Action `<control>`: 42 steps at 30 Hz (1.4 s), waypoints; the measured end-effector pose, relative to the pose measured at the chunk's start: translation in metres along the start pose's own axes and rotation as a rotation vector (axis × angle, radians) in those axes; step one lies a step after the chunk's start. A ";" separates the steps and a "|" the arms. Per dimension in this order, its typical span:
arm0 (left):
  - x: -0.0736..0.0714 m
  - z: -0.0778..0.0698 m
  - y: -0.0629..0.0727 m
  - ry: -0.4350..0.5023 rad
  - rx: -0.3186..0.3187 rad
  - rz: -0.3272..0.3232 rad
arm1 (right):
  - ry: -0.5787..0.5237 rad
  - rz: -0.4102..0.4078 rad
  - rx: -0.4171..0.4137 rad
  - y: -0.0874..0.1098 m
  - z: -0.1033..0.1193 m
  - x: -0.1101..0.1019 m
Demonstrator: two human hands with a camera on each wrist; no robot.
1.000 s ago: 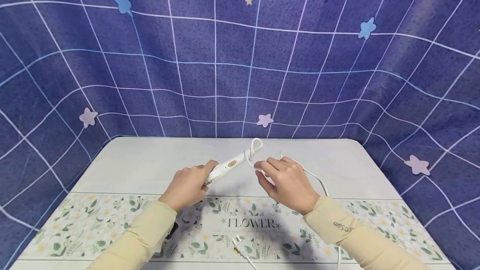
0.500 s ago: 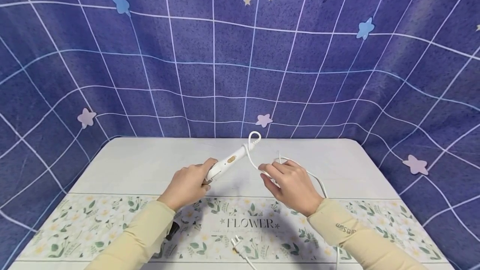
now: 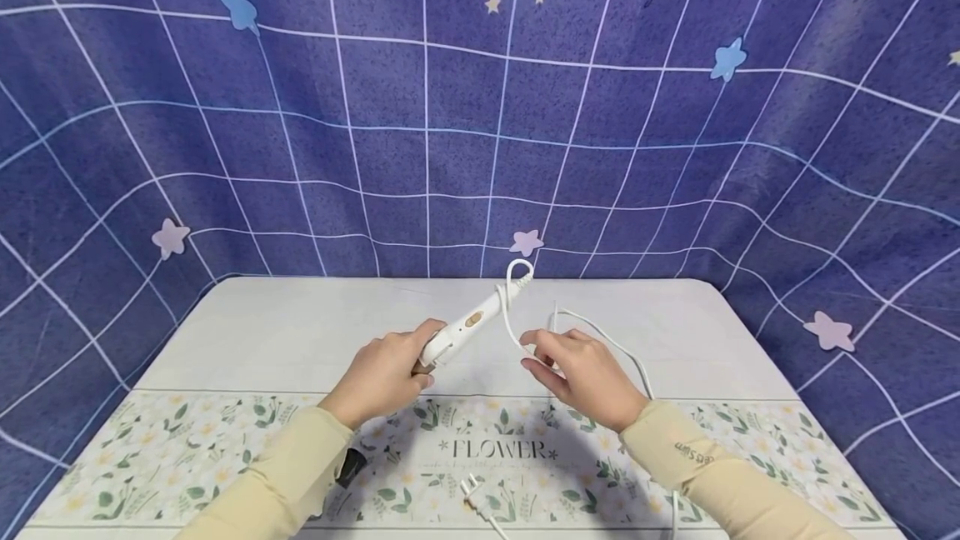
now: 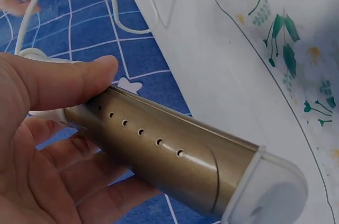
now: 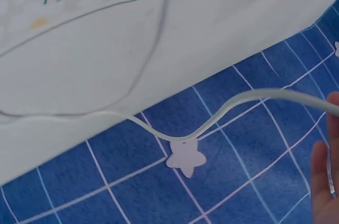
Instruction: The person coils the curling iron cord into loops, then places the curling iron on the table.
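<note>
My left hand (image 3: pixel 382 375) grips a white hair iron (image 3: pixel 467 325) with a gold switch, held tilted above the table with its cord end up and to the right. In the left wrist view, the thumb and fingers lie around its gold barrel (image 4: pixel 153 136), which has a row of small holes and a white tip. A white cord (image 3: pixel 507 319) loops back from the handle's end and crosses around the handle. My right hand (image 3: pixel 585 373) pinches that cord to the right of the iron. The right wrist view shows the cord (image 5: pixel 254 95) running to the fingers at the edge.
The cord's plug (image 3: pixel 472 494) lies near the table's front, on the flower-printed strip. A small black object (image 3: pixel 351 467) is partly hidden beside the left sleeve. More cord (image 3: pixel 633 357) trails behind the right hand. A blue grid-patterned curtain (image 3: pixel 465 107) surrounds the white tabletop (image 3: pixel 300 323).
My left hand and the hair iron have shifted slightly right. The right hand has moved a little right and down, and the cord now lies closer around the handle.
</note>
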State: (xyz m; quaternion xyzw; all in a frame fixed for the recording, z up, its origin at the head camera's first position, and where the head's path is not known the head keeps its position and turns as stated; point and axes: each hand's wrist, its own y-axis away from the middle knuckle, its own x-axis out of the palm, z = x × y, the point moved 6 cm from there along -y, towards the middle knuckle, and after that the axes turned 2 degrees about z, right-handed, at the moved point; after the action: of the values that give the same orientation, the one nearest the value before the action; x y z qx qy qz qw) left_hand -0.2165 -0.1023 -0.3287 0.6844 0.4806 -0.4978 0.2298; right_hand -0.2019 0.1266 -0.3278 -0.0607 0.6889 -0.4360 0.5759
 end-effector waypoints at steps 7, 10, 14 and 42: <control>-0.002 -0.003 0.001 0.034 -0.003 -0.002 | -0.131 0.102 0.147 0.007 -0.009 0.004; -0.003 -0.004 0.003 0.036 0.000 -0.005 | -0.168 0.176 0.206 0.011 -0.010 0.007; -0.004 -0.007 0.003 0.033 0.021 -0.018 | -0.220 0.286 0.263 0.016 -0.010 0.011; -0.014 -0.012 0.001 -0.006 0.104 -0.085 | -0.209 0.406 0.309 0.026 -0.037 0.032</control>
State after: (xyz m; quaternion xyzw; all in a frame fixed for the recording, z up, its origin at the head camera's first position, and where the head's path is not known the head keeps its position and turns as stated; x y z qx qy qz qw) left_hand -0.2109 -0.0996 -0.3117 0.6729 0.4819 -0.5335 0.1739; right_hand -0.2328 0.1432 -0.3708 0.1225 0.5491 -0.4031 0.7218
